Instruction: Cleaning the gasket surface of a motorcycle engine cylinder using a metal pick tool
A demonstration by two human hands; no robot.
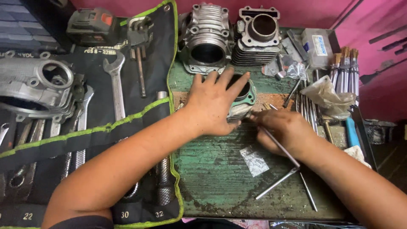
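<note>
Left hand [214,106] lies spread flat over a green-gasketed cylinder [245,98]; just beside it, right hand [285,129] is closed around a thin T-shaped metal tool [283,150] above the counter [220,178].

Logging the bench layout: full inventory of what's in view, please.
Engine cylinder: 1, grey with green gasket, bench centre, under left hand.
Engine cylinders: 2, silver, back of bench.
Crankcase part: 1, silver, far left on tool roll.
Tool roll: 1, black with green edging, left, holding wrenches.
Open-end wrench: 1, silver, on roll.
Battery pack: 1, grey and red, top left.
T-handle tool: 1, silver, under right hand.
Small plastic bag: 1, clear, bench front.
Brushes: several, steel handles, right.
Workbench: 1, worn green.
Left hand: on centre cylinder.
Right hand: gripping T-handle tool.
</note>
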